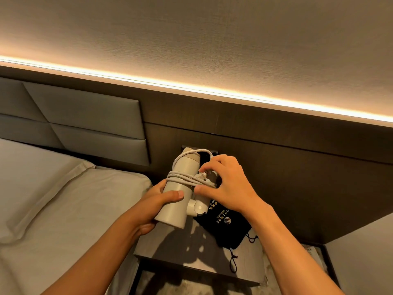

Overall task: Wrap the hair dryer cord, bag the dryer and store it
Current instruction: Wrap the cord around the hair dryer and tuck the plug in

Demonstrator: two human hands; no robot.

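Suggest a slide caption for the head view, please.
Left hand holds dryer; right hand tucks cord above bag.

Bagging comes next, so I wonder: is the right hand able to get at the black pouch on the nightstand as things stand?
Probably yes. The black pouch lies uncovered just below the right hand, but that hand is busy with the cord on the dryer and must let go first.

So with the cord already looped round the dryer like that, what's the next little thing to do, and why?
Probably tuck the plug end under the loops. The cord already circles the hair dryer, held by the left hand, while the right hand pinches the loose end. The black bag lies waiting on the nightstand.
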